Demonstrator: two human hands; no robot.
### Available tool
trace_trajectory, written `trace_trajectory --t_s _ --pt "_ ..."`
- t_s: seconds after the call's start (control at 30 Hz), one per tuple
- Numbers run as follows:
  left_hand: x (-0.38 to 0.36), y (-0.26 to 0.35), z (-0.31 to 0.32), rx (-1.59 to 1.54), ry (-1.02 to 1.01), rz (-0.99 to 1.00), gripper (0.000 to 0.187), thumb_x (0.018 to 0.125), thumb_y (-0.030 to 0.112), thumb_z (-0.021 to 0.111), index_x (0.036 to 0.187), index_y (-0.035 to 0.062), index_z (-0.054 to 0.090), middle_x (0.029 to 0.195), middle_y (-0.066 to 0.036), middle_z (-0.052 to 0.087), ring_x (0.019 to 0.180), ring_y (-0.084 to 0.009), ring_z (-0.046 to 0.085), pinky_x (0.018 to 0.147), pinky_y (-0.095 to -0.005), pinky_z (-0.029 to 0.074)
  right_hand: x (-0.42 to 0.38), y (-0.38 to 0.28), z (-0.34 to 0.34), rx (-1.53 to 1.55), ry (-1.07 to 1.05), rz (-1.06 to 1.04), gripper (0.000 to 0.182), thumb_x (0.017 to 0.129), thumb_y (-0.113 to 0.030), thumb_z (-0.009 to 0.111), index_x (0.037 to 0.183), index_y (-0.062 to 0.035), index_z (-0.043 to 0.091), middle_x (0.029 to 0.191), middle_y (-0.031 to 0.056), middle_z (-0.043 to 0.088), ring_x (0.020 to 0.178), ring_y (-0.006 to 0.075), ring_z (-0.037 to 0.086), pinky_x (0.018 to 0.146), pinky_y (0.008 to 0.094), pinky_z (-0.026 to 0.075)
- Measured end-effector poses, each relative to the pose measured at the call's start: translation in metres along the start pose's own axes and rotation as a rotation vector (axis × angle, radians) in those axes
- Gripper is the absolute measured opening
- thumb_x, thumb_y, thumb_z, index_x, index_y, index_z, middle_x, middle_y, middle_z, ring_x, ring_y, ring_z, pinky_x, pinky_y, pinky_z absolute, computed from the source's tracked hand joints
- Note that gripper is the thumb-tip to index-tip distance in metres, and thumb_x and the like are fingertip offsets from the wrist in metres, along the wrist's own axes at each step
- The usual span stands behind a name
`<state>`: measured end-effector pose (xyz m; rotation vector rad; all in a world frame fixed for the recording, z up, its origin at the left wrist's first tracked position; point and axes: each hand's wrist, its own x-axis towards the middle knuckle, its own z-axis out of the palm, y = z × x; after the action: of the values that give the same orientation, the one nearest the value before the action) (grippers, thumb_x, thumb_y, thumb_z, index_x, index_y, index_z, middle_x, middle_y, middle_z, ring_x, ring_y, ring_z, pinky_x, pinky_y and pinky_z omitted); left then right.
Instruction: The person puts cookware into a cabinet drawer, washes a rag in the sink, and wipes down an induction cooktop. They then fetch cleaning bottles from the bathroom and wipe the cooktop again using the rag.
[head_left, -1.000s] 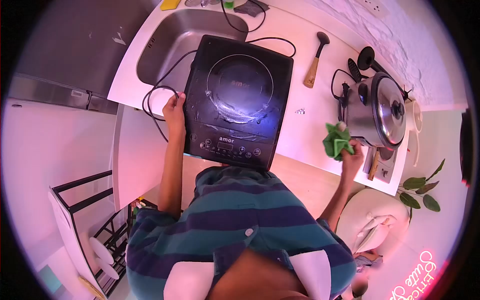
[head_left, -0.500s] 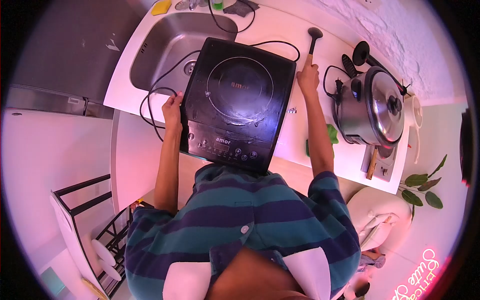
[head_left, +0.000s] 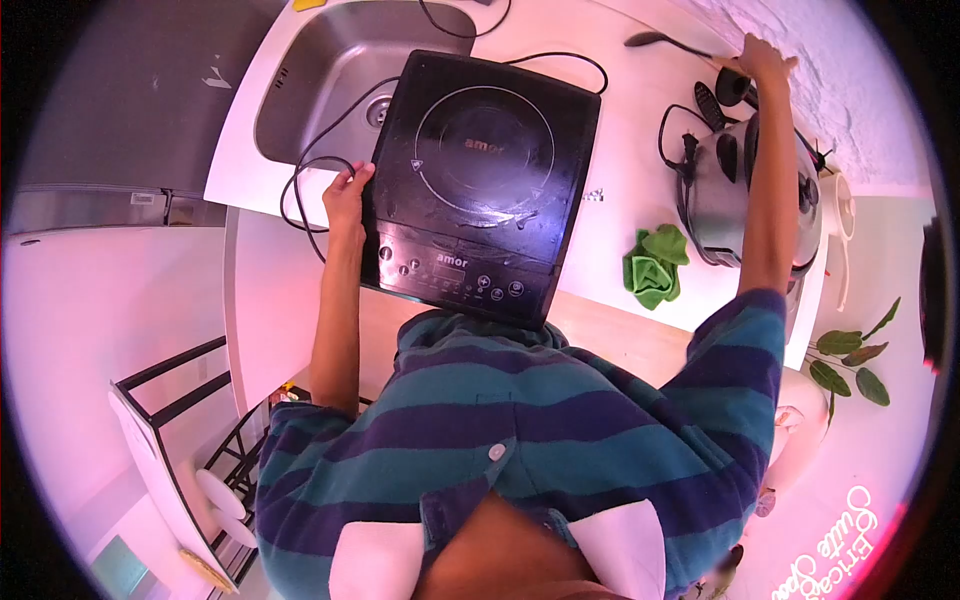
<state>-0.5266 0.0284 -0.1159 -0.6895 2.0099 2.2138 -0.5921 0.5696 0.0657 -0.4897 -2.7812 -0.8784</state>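
Observation:
A black induction cooker (head_left: 485, 150) lies flat-faced toward me, its lower edge against my shirt and overhanging the counter's front. My left hand (head_left: 345, 198) grips the cooker's left edge, with the cooker's black power cord (head_left: 292, 190) looping beside the fingers. At the far right my right hand (head_left: 768, 62) is closed around the handle of a ladle (head_left: 650, 39), whose dark head points left. Below that hand are a slotted black utensil (head_left: 708, 104) and another black ladle (head_left: 733, 86), next to a steel rice cooker (head_left: 715, 205) partly hidden by my right forearm.
A steel sink (head_left: 300, 110) is set into the white counter (head_left: 640, 150) at the left. A crumpled green cloth (head_left: 655, 266) lies right of the induction cooker. A yellow sponge (head_left: 308, 4) sits at the back, and a black-framed rack (head_left: 185, 400) stands lower left.
My right hand has moved up and right with the ladle, from beside the induction cooker to above the rice cooker. The green cloth is now uncovered. My left hand stays at the cooker's edge.

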Motion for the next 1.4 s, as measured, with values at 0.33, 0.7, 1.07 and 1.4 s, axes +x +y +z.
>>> trace_trajectory --t_s 0.33,0.7,1.07,1.4 --pt "-0.004 0.009 0.003 -0.031 -0.019 -0.048 0.035 0.070 0.009 0.069 0.100 -0.0033 0.057 0.084 -0.008 0.060 0.077 -0.0136 0.055 0.069 -0.0227 0.043 -0.279 -0.170 -0.038 1.733 -0.867 0.374 0.065 0.080 -0.060 0.042 0.092 0.0010 0.060 0.066 0.0051 0.053 0.057 0.0107 0.051 0.049 0.0231 0.043" --pt "-0.005 0.034 0.111 -0.136 -0.117 -0.234 0.044 0.076 0.033 0.051 0.109 0.0058 0.042 0.092 -0.010 0.049 0.082 -0.0201 0.046 0.072 -0.0358 0.041 -0.214 -0.123 -0.003 1.389 -0.581 0.489 0.079 0.080 -0.064 0.036 0.112 0.0064 0.051 0.108 0.0266 0.053 0.105 0.0314 0.050 0.091 0.0335 0.034" --pt "0.035 0.056 0.088 0.152 -0.251 0.163 0.026 0.086 0.031 0.050 0.083 0.0064 0.058 0.077 -0.003 0.058 0.065 -0.0120 0.054 0.057 -0.0271 0.044 -0.214 -0.120 -0.024 0.916 -0.304 0.362 0.072 0.080 -0.059 0.041 0.113 0.0038 0.050 0.121 0.0219 0.044 0.113 0.0346 0.042 0.094 0.0374 0.033" --pt "0.057 0.100 -0.130 -0.104 -0.208 0.045 0.018 0.085 0.017 0.047 0.084 0.0022 0.056 0.077 -0.005 0.058 0.072 -0.0178 0.061 0.063 -0.0290 0.050 -0.189 -0.216 -0.102 1.401 -0.099 0.009 0.040 0.076 -0.023 0.064 0.108 0.0003 0.055 0.111 0.0181 0.053 0.103 0.0283 0.052 0.086 0.0315 0.040"
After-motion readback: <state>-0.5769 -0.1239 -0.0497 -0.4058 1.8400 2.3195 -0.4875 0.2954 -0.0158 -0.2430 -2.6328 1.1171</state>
